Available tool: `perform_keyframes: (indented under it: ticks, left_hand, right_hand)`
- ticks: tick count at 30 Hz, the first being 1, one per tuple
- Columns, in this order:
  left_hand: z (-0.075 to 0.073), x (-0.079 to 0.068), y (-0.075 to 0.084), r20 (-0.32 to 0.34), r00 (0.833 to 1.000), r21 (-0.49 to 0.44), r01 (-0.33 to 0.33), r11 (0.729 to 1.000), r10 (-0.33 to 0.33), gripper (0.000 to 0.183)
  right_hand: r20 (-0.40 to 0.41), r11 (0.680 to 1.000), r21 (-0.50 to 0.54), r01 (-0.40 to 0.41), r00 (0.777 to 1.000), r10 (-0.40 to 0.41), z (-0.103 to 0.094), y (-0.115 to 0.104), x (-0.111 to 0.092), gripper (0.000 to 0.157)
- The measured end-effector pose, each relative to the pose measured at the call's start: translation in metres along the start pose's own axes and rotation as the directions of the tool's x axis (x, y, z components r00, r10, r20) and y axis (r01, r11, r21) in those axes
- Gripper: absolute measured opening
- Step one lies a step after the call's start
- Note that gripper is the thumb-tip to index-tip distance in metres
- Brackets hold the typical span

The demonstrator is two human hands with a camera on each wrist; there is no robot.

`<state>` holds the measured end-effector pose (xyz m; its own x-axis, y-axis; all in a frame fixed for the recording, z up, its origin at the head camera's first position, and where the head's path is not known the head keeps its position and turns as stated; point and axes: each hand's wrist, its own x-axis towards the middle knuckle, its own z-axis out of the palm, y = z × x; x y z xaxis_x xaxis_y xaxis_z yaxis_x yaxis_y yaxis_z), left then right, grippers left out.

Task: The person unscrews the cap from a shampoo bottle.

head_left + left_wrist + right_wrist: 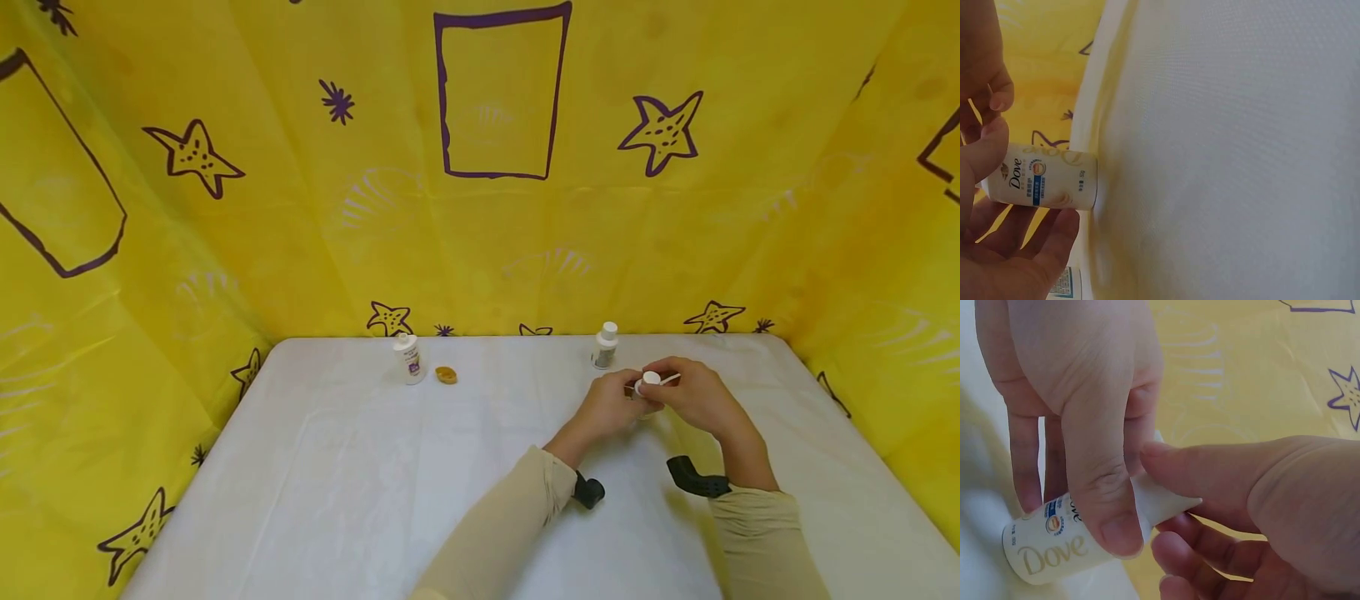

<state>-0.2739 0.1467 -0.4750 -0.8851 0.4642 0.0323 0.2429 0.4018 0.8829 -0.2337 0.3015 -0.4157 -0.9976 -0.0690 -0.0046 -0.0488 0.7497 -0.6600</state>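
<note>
A small white Dove bottle [1054,178] stands upright at the right side of the table, close to its surface. My left hand [611,406] grips the bottle's body, thumb on one side and fingers on the other. At the bottle's top, the thumb and fingers of my right hand [697,396] pinch around the white cap [651,378]. A thin white piece juts out beside the cap, between the right fingers. In the right wrist view the left thumb [1113,528] lies along the label, while the right thumb [1166,464] touches the white top.
Behind the hands stands a white-capped bottle [605,348]. Farther left are another white bottle [410,362] and a small orange-brown object [446,375]. A yellow patterned curtain [480,250] borders the white table [360,500]. Black curved mounts [697,478] stick out at both wrists.
</note>
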Motion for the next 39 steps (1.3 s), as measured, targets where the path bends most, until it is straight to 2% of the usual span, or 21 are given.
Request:
perform_keyframes:
  ticks: [6,14,18,23,29,39]
  left_hand:
    - [-0.002,-0.002,0.001,0.011,1.000,-0.004,0.025,1.000,-0.025,0.040]
    - [-0.010,0.001,0.002,-0.034,0.998,0.064,-0.042,0.997,0.045,0.038]
    - [-0.016,0.000,0.005,-0.039,0.996,0.064,-0.073,0.995,0.076,0.035]
    - [-0.023,-0.007,0.007,-0.026,0.995,0.054,-0.093,0.994,0.094,0.034]
    - [-0.032,-0.015,0.008,-0.004,0.996,0.083,-0.086,0.993,0.087,0.033]
    - [-0.048,-0.032,0.015,-0.028,0.994,0.104,-0.106,0.989,0.109,0.023]
  right_hand:
    - [-0.006,1.000,-0.020,-0.012,1.000,0.012,0.001,-0.002,0.000,0.042]
    - [-0.058,0.999,-0.032,0.032,0.998,-0.034,0.001,-0.011,-0.003,0.044]
    - [-0.089,0.998,-0.014,0.057,0.994,-0.058,0.002,-0.014,-0.006,0.044]
    - [-0.127,0.994,-0.007,0.105,0.986,-0.105,0.003,-0.019,-0.007,0.041]
    - [-0.153,0.991,-0.007,0.135,0.979,-0.134,0.005,-0.029,-0.009,0.040]
    - [-0.200,0.988,0.016,0.151,0.969,-0.145,0.011,-0.044,-0.011,0.041]
